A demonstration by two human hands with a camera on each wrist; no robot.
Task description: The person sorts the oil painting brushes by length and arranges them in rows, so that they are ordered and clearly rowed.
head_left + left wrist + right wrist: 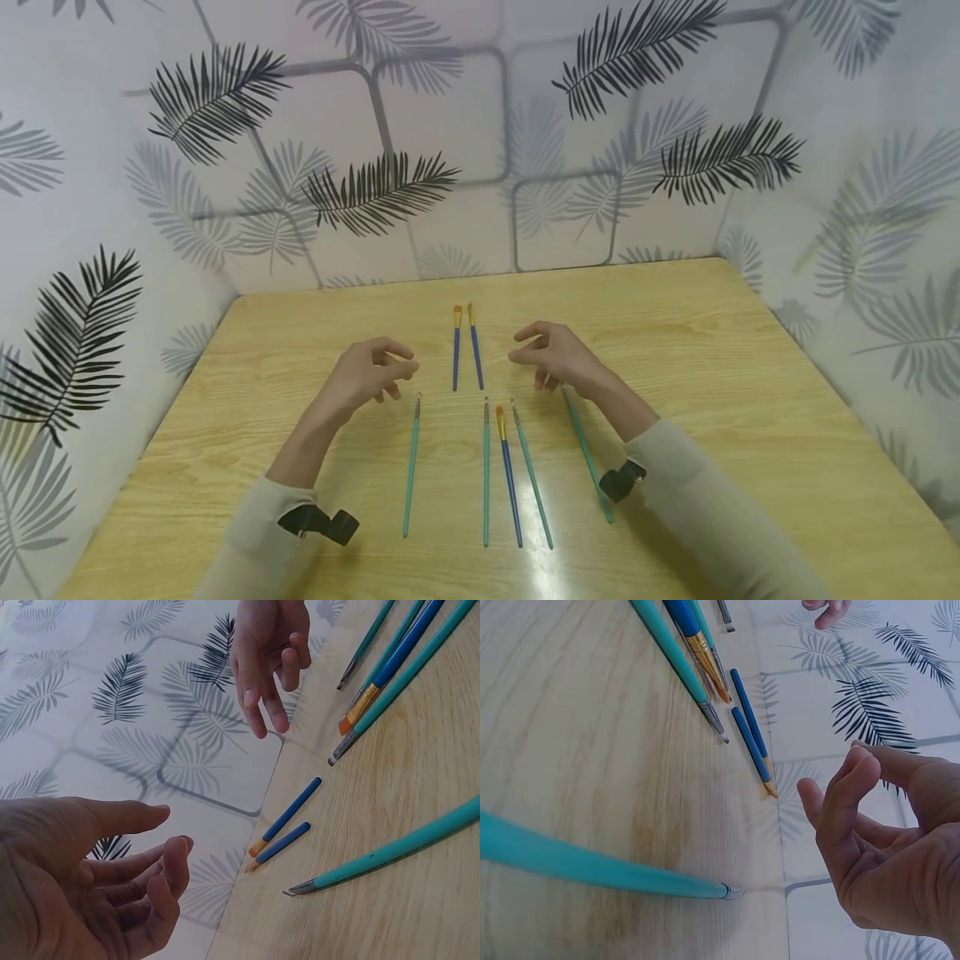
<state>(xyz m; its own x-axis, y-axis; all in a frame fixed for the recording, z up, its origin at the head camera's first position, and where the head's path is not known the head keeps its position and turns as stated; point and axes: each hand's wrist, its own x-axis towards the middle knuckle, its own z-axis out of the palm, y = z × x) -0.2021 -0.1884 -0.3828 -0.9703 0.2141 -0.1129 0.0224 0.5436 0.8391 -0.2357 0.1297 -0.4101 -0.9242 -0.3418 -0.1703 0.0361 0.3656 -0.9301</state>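
My left hand hovers over the table with its fingers loosely bent and nothing in them. Just below it lies a teal-handled tool with a thin metal tip. On the other side my right hand, also holding nothing, hangs above the tip of another teal tool, which the wrist partly covers. Between the hands, farther back, two blue paintbrushes lie side by side with their bristles away from me. Nearer the front, a blue paintbrush lies between two teal tools.
The light wood table reaches back to a wall covered in leaf-patterned paper. Dark wrist cameras are strapped over both pale sleeves. A bright reflection shows on the table near the front.
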